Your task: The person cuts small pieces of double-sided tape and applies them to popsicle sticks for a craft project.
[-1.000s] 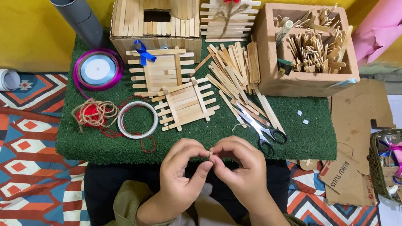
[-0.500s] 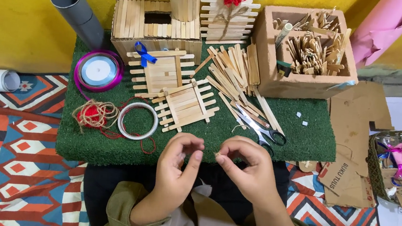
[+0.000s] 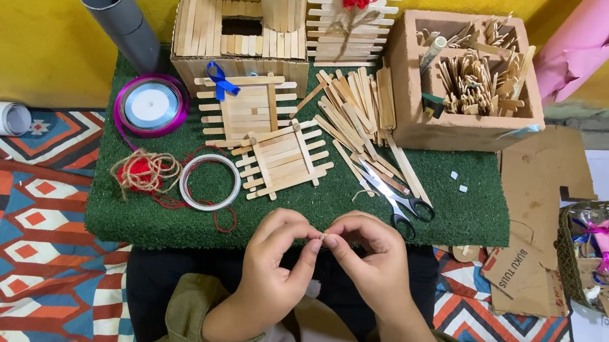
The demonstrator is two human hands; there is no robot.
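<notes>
Left hand (image 3: 274,254) and right hand (image 3: 371,257), fingertips pinched together over lap.

Bare turf (image 3: 459,210) ahead (scissors (image 3: 392,199) beside).

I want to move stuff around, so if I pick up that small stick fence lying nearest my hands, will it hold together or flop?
The stick fence looks like flat wooden sticks fixed across two rails, so it would probably lift stiffly as one piece. It seems thin and light, so it would likely slide little on the green mat. The joints cannot be seen; gripping one slat might snap it loose.
</notes>
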